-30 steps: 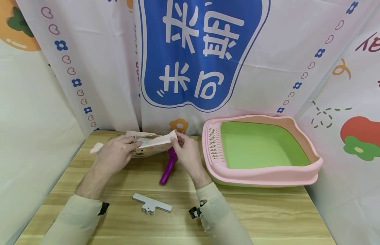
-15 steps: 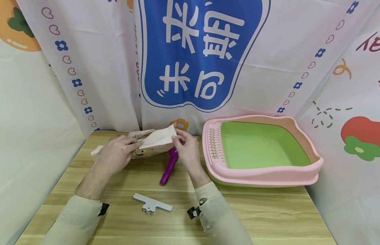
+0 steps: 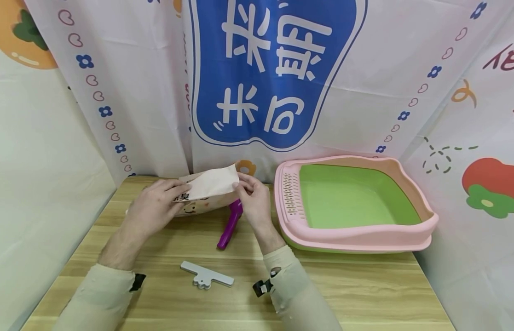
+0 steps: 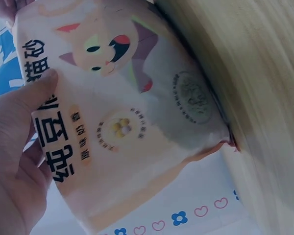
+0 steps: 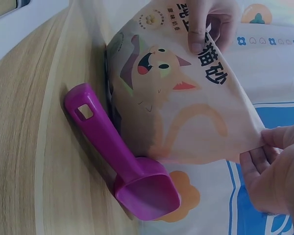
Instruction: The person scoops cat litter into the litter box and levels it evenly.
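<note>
A pale cat litter bag (image 3: 213, 182) with a printed cat stands at the back left of the table. My left hand (image 3: 153, 207) grips its top edge near the left end. In the left wrist view, the thumb of my left hand (image 4: 14, 152) presses the printed front and the fingers are behind the edge. The right top corner of the bag is pinched between thumb and fingers of my right hand (image 5: 279, 169). Below that corner, a purple litter scoop (image 5: 110, 142) leans against the bag's lower side, its handle toward the table's front.
A pink and green litter box (image 3: 356, 234) stands at the right on the wooden table (image 3: 348, 289). Nearer the front lies a grey bag clip (image 3: 207, 276). Printed cloth (image 3: 364, 101) hangs close behind the bag.
The bag's top edge has been straightened and its flap tilted up, so that more of its pale surface and black lettering shows. The gap at the top no longer shows. Both hands stay nearly in place.
</note>
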Available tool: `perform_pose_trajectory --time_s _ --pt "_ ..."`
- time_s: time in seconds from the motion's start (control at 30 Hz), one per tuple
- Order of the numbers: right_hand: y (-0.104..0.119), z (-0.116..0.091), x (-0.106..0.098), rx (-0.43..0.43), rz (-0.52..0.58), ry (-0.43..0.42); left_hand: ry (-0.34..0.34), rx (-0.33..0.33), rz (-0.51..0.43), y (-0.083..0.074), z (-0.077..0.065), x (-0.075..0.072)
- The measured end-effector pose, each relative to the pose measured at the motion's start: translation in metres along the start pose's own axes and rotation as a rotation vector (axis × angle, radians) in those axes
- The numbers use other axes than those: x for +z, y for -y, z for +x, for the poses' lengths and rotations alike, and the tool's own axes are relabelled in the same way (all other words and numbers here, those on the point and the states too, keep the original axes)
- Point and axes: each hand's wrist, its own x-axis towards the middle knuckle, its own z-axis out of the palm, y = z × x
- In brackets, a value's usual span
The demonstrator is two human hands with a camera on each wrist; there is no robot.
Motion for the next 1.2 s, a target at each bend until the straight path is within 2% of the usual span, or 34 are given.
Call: perform_pose_trajectory --time_s 0.27,0.5,0.63,0.8,0.93,1.07,1.2 --pt "-0.002 0.001 0.000 0.004 -0.009 -0.008 0.224 -0.170 -0.051 -0.003 0.005 -0.011" --pt "-0.003 0.000 -0.001 -0.013 -0.017 -0.002 0.299 -0.257 -0.115 0.000 0.011 -0.014" --pt "-0.004 0.000 -0.002 -0.010 -0.015 0.002 0.314 -0.284 -0.146 0.000 0.014 -0.018" --pt "-0.005 0.000 -0.002 -0.004 -0.016 0.001 0.300 -0.291 -0.188 -0.002 0.016 -0.025" --pt "-0.006 0.001 -0.003 -0.013 -0.024 -0.009 0.314 -0.293 -0.187 -0.006 0.016 -0.029" --pt "-0.005 0.002 -0.006 -0.024 -0.031 -0.028 0.306 -0.257 -0.162 -0.011 0.015 -0.033" --pt "-0.005 0.004 -0.008 -0.022 -0.036 -0.052 0.248 -0.198 -0.169 -0.015 0.013 -0.037"
